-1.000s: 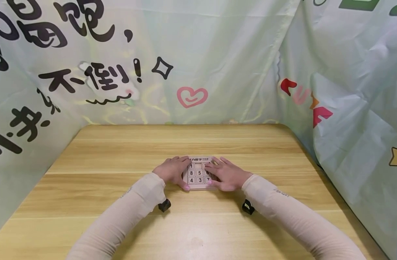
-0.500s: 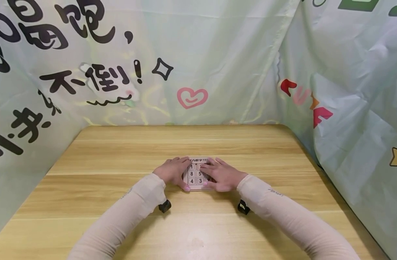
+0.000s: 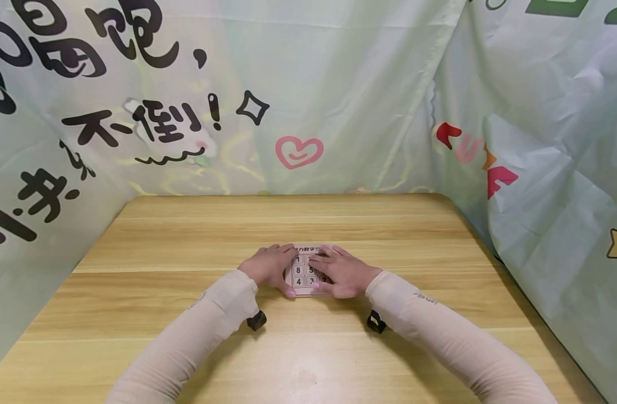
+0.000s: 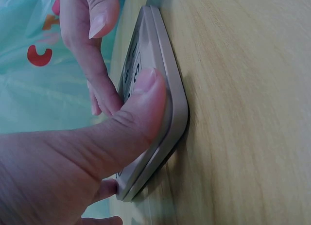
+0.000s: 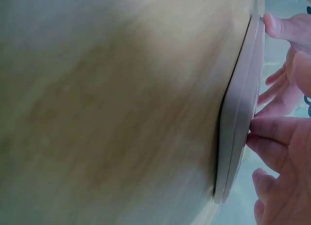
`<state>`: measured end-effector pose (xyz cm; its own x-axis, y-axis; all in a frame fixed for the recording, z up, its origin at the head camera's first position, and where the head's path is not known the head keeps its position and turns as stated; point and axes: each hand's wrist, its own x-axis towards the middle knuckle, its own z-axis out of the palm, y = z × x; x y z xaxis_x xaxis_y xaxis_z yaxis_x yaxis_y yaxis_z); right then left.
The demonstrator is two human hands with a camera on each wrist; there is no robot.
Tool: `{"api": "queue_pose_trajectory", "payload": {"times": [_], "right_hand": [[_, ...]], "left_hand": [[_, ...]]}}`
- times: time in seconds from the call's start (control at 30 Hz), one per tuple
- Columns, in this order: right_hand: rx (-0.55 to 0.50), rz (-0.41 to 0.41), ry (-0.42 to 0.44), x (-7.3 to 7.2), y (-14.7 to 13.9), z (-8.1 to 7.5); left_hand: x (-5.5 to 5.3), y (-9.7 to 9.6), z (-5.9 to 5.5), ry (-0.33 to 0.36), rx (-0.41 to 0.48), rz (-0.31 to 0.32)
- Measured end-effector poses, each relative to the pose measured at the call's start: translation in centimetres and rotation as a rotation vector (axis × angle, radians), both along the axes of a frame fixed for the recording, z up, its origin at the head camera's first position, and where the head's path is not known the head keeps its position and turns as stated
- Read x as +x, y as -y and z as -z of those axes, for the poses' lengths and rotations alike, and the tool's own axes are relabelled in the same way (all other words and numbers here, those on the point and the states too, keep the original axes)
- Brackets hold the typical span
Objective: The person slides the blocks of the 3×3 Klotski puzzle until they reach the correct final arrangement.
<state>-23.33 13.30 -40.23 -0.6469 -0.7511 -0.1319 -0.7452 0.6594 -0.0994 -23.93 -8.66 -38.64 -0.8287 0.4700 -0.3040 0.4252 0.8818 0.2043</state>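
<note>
A number sliding puzzle (image 3: 304, 270) lies flat on the wooden table, its pale frame printed with dark characters along the far edge. Tiles 1, 8, 5, 4 and 3 show in the head view; the right column is mostly hidden. My left hand (image 3: 270, 266) grips the puzzle's left side, thumb at the near corner (image 4: 148, 89) and fingers toward the far corner. My right hand (image 3: 344, 275) spreads over the right part, fingertips (image 5: 255, 125) touching the upper tiles. Its thumb (image 4: 103, 18) hovers over the near part, fingers straight to slightly bent.
The wooden table (image 3: 187, 230) extends around the puzzle on all sides. Behind it hangs a pale printed cloth (image 3: 348, 84), with another cloth (image 3: 545, 224) along the right edge. A black wrist camera (image 3: 256, 320) sits under the left sleeve, and another (image 3: 376, 321) under the right.
The right hand has moved a little left. A tile in the top row has slid left into the gap that showed beside the 1. The left hand has stayed in place.
</note>
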Motion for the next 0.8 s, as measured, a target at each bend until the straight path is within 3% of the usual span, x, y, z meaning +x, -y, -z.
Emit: {"api": "queue_pose_trajectory", "payload": {"times": [0.43, 0.8], "right_hand": [[0.004, -0.001, 0.002, 0.0, 0.0, 0.2], [-0.012, -0.02, 0.004, 0.8, -0.9, -0.5]], "left_hand": [[0.2, 0.1, 0.0, -0.006, 0.009, 0.009], [0.0, 0.1, 0.2, -0.003, 0.012, 0.0]]}}
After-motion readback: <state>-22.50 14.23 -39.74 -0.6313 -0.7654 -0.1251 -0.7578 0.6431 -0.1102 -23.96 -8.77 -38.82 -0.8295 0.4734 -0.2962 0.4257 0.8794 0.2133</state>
